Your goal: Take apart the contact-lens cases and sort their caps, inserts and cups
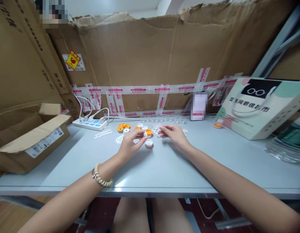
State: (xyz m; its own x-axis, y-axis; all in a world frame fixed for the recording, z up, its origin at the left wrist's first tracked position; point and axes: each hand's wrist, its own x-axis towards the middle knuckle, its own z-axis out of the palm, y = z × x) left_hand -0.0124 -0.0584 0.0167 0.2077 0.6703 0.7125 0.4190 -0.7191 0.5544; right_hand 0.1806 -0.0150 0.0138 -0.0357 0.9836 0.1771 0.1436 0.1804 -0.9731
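My left hand (132,141) pinches a small white piece (145,134) between thumb and forefinger. Just below its fingertips a round orange-and-white cap-like part (148,143) stands on the table, with an orange round part (149,132) right behind the pinch. My right hand (174,135) has its fingers drawn together at a pile of small white plastic pieces (156,129); whatever lies between those fingertips is too small to make out. Several orange and white round parts (123,127) sit beyond my left hand, beside a little heap of white bits (119,139).
A row of white rings (103,133) lies before a power strip (90,123). An opened carton (31,139) stands left. Clear plastic holders (164,119) line the back, near a phone (198,106). At right are a gift bag (259,106), another round part (218,123) and a large bottle (289,142).
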